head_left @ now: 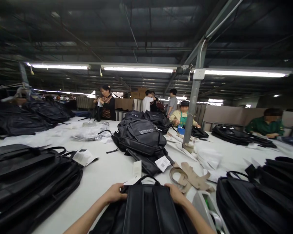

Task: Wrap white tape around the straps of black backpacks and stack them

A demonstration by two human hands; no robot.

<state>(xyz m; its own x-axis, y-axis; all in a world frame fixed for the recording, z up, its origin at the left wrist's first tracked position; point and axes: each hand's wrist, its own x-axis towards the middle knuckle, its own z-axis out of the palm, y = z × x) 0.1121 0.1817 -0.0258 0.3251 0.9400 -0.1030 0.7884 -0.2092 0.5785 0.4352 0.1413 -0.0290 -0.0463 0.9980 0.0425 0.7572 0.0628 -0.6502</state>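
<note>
As my left hand point(115, 193) and right hand point(175, 193) hold one bag point(150, 208), it seems not yet done; more bags point(140, 130) lie in piles.

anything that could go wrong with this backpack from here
The white tag close to the left hand could get bent or caught under the backpack.

The brown strips lying just beyond the right hand might snag if the backpack slides forward.

It could also bump the backpack pile ahead.
</note>
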